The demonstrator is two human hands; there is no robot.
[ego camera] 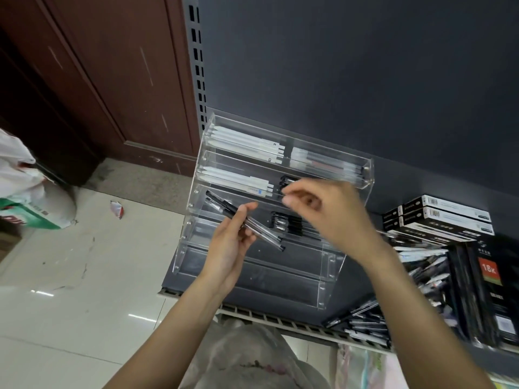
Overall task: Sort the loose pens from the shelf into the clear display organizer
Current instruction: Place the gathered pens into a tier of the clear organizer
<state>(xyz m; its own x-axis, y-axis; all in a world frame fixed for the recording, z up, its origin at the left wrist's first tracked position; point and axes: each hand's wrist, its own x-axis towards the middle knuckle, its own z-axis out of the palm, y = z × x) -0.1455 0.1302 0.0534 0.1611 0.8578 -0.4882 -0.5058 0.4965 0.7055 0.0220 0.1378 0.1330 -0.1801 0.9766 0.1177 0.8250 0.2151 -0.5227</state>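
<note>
The left hand [233, 248] grips a small bunch of pens [247, 223], black caps pointing far-left, in front of the organizer's [331, 265] middle tiers. The right hand [328, 211] is curled at the second tier, fingertips pinched at the black pens [286, 182] lying there; motion blur hides whether it holds one or is only nudging them, so I cannot tell. The clear organizer sits on the shelf [280, 324], against the dark back panel. Its far tiers hold white pens [244, 141] on the left and clear ones on the right, and a middle tier has more black pens. The near tiers look empty. To the right a loose heap [421, 265] waits beside boxes [438, 217], so I'd judge the sorting roughly half done.
</note>
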